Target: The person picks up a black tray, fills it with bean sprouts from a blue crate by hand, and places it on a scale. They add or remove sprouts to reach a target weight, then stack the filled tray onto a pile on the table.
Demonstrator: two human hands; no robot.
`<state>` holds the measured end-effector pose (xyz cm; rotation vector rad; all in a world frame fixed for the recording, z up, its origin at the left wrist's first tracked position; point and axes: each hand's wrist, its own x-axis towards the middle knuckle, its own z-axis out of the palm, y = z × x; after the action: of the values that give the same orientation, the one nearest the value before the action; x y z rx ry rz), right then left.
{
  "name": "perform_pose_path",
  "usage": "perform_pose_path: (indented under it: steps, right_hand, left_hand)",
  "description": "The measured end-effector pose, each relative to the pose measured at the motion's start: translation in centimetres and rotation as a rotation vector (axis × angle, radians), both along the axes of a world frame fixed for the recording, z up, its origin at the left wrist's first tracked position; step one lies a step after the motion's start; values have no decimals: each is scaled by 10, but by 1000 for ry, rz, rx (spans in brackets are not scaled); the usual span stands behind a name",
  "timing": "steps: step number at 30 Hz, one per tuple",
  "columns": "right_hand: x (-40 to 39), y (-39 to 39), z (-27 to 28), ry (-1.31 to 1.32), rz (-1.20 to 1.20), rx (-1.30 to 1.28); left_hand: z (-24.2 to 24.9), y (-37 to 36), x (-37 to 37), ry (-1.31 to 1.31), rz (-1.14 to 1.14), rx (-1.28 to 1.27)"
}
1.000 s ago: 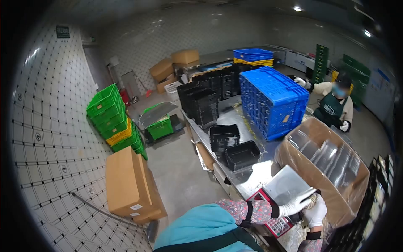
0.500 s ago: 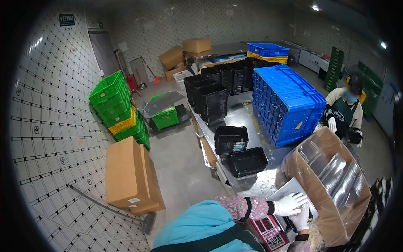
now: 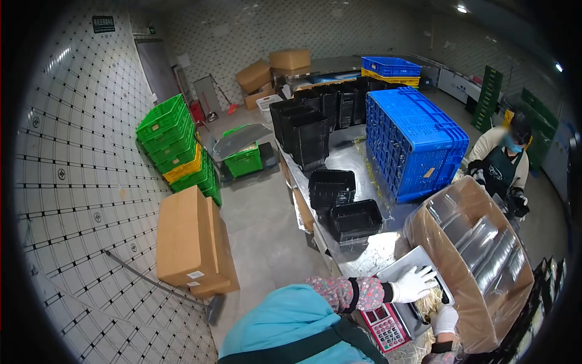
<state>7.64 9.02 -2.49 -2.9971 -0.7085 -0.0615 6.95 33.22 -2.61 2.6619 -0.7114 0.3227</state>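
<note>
A black plastic tray (image 3: pixel 416 313) of pale, stringy sprouts (image 3: pixel 429 302) rests on the metal pan of a digital scale (image 3: pixel 388 327) with a red keypad. My left hand (image 3: pixel 414 285), in a white glove, lies over the tray's far side with its fingers stretched out. At the tray's near right end is my right hand (image 3: pixel 444 318), also gloved, its fingers curled in against the sprouts. What those fingers hold, if anything, is hidden. The scale's display is too small to read.
Beside the scale stands a lined carton (image 3: pixel 485 303) of clear plastic lids. Black trays (image 3: pixel 356 219) sit on the metal table, with taller stacks (image 3: pixel 306 139) behind. Blue crates (image 3: pixel 412 145) stand at the right. A co-worker (image 3: pixel 503 161) stands beyond the carton.
My hands have moved apart: the right has drawn back toward me, the left slightly leftward. The sprouts between them now show. The co-worker's hands have shifted, and my view has tilted slightly.
</note>
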Motion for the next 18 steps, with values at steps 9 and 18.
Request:
perform_pose_path:
  steps: [9,18]
  right_hand:
    - [-11,-38,26,12,-72,556]
    - [-54,-144,43,-15,-438,928]
  left_hand:
    - [0,-3,-4,-1,48,21]
    - [-3,1,-1,-29,26,-45]
